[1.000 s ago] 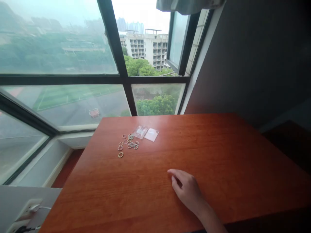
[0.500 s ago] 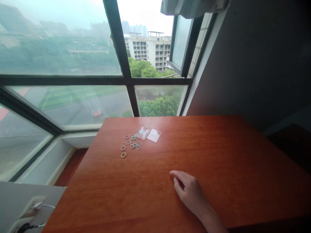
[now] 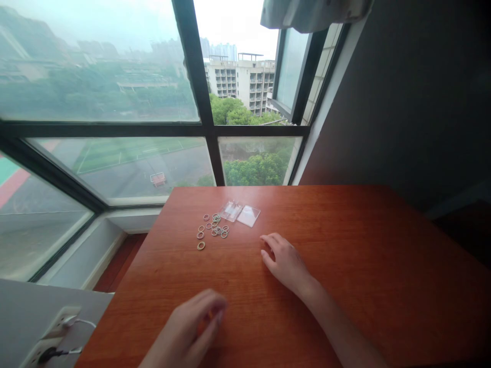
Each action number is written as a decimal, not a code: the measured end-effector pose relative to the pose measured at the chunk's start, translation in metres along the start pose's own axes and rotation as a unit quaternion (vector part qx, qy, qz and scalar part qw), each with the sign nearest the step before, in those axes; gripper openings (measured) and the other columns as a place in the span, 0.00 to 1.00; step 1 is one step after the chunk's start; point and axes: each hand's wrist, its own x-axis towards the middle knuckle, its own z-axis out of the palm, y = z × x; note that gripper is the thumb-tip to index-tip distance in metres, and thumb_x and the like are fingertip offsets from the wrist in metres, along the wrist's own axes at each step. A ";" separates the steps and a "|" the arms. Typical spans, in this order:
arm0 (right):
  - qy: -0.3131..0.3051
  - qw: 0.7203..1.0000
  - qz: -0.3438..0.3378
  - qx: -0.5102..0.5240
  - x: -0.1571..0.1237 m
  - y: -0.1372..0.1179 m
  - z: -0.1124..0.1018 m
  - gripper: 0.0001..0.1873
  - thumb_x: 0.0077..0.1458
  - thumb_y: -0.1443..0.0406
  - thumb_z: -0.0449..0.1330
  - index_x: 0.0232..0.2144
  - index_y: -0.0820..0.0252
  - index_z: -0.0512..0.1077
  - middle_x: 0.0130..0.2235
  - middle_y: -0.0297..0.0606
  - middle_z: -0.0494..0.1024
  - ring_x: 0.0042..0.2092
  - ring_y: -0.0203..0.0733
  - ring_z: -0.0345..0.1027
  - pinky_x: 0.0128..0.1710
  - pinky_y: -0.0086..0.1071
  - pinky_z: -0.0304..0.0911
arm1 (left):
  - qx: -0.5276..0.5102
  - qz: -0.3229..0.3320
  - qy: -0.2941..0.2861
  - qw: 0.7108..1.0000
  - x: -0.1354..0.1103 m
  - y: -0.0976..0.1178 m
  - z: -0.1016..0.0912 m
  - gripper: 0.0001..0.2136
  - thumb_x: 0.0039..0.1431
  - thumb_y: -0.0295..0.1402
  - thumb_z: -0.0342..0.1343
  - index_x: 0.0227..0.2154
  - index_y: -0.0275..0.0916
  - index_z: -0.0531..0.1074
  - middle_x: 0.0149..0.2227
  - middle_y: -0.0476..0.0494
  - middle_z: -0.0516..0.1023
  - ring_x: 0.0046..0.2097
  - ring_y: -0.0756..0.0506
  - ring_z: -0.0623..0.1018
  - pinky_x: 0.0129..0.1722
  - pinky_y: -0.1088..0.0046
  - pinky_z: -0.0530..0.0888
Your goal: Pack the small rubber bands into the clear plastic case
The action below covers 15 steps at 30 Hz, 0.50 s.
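Several thin rings (image 3: 215, 232) in pale and greenish tones lie loosely scattered on the brown wooden table (image 3: 345, 245). Right beside them are a clear plastic box (image 3: 231, 210) and a flat square clear lid (image 3: 248, 215). My right hand (image 3: 286, 261) hovers low over the table, nearer to me than the lid, with thumb and fingers apart and nothing between them. At the lower middle, my left hand (image 3: 190, 327) is slightly blurred, its fingers loosely curved toward the thumb with a gap inside. No object shows in it, and neither hand touches the rings.
Dark-framed windows (image 3: 209, 130) rise behind the table, one sash (image 3: 293, 71) swung outward. A dark wall (image 3: 383, 102) stands on the right. Low at the left, wall sockets (image 3: 57, 324) hold plugs with cords. The table's left edge drops to a reddish floor (image 3: 123, 258).
My left hand has come into view from the bottom. The right hand has moved forward, closer to the lid, and its fingers have spread a little. The view has shifted slightly.
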 end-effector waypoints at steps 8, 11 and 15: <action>0.036 0.993 0.031 -0.107 0.046 -0.009 0.023 0.25 0.55 0.63 0.58 0.56 0.57 0.65 0.58 0.50 0.63 0.55 0.53 0.60 0.52 0.43 0.60 | 0.130 0.118 0.375 0.910 0.126 0.012 -0.073 0.20 0.60 0.37 0.49 0.54 0.36 0.65 0.55 0.34 0.67 0.55 0.38 0.70 0.55 0.59 0.68; 0.036 0.990 0.035 -0.130 0.053 -0.011 0.030 0.29 0.56 0.61 0.57 0.59 0.58 0.62 0.62 0.53 0.57 0.60 0.56 0.54 0.54 0.46 0.57 | 0.166 0.140 0.366 0.905 0.156 0.004 -0.081 0.22 0.60 0.37 0.51 0.56 0.35 0.63 0.60 0.32 0.61 0.60 0.36 0.64 0.60 0.57 0.63; 0.037 0.989 0.036 -0.140 0.063 -0.008 0.038 0.29 0.57 0.60 0.56 0.60 0.60 0.61 0.64 0.54 0.54 0.63 0.56 0.48 0.58 0.47 0.50 | 0.179 0.150 0.356 0.905 0.185 -0.005 -0.083 0.22 0.61 0.38 0.50 0.57 0.34 0.63 0.60 0.30 0.62 0.63 0.35 0.61 0.61 0.53 0.60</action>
